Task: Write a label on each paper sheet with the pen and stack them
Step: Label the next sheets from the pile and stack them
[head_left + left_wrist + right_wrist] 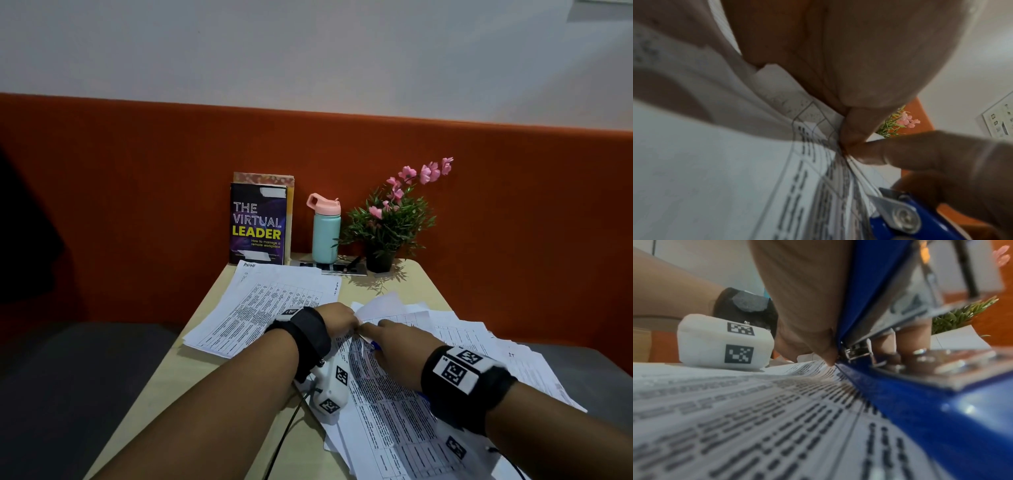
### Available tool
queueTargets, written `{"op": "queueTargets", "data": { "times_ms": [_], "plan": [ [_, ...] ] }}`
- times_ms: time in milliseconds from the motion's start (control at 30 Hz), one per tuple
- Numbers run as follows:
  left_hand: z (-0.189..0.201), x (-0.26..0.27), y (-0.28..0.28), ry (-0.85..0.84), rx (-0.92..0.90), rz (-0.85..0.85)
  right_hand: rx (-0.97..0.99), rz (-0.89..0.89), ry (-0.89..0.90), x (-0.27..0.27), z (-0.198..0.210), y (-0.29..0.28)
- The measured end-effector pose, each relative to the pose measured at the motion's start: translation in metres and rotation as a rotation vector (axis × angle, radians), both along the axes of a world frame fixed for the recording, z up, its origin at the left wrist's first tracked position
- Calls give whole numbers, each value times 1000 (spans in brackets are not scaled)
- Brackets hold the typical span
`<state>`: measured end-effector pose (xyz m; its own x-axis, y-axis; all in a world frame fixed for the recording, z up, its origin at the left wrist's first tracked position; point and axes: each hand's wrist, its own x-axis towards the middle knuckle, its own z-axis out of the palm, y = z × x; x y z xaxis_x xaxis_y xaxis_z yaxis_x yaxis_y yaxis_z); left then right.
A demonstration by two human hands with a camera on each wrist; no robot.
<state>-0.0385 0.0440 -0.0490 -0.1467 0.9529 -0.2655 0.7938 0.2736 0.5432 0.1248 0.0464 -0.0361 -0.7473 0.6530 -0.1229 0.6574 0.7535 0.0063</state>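
Both hands meet over the loose spread of printed paper sheets (394,387) covering the right and near part of the tabletop (178,383). The left hand (337,318) pinches a raised corner of a sheet between thumb and fingertips, as the left wrist view shows. The right hand (394,342) lies just beside it, index finger stretched to that same corner, the other fingers curled round a blue stapler (920,394) with a metal inner track; the stapler's base rests on the top sheet. No pen can be made out in any view.

A second, neater stack of sheets (260,308) lies along the left edge, toward the far side, with handwriting at its far left corner that reads roughly "ADHI".

At the far edge a book (257,224) stands upright, its cover reading "THE VIRTUAL LEADER – How to manage a remote workplace". Beside it stands a teal bottle (325,233) with a pink lid, and near the far right corner a dark pot (380,262) holding a green plant with pink flowers.
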Motion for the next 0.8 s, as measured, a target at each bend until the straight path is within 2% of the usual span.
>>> {"op": "queueTargets", "data": {
  "times_ms": [167,300,467,733,800],
  "plan": [
    [1,1,0,37,2,-35,112,44,-143,-8,3,-5],
    [-1,0,0,24,25,-21,143,63,-166,-11,5,-4],
    [0,-4,-2,5,66,-29,136,60,-88,-8,1,2],
    [-4,-1,-1,-56,43,31,-9,85,105,-2,-11,17],
    [-2,0,-1,-14,47,17,-21,108,140,3,-12,19]
  ]
}}
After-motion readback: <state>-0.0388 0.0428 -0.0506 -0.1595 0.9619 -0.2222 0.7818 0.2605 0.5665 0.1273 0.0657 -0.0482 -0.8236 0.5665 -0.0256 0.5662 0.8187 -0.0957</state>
